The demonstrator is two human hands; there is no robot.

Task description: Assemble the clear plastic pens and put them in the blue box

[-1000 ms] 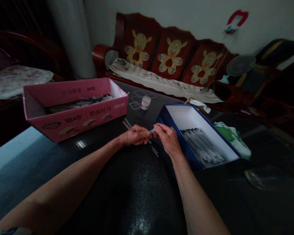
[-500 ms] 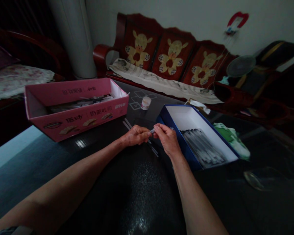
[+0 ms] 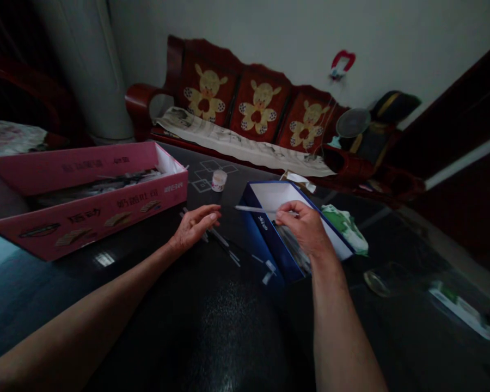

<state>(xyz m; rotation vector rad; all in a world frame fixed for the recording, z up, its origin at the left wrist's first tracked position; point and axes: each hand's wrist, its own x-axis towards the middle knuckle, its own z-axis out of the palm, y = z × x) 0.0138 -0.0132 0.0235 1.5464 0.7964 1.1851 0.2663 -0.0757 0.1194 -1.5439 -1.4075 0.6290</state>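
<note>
My right hand [image 3: 304, 223] pinches a slim pale tube [image 3: 253, 209] by one end, above the blue box [image 3: 265, 231]. The tube points left; its exact kind is unclear. Inside that white-lined box lie similar slim tubes [image 3: 292, 244], partly covered by my hand. My left hand [image 3: 196, 224] has its fingers stretched out with nothing seen in it, just above the dark table. Several thin pale sticks [image 3: 224, 242] lie on the table under and beside it. A small white tub [image 3: 219, 181] stands behind my hands.
At left stands a long pink carton [image 3: 118, 209] holding many thin sticks. Small pale scraps [image 3: 269, 267] show beside the blue box. A green-and-white packet [image 3: 347, 228] lies on its right. Behind the dark table [image 3: 159, 326] is a wooden sofa [image 3: 261, 103] with bear-patterned cushions.
My hands have moved apart. The right one has carried the pale tube right, over the blue box, while the left one has opened. The view has turned to the right.
</note>
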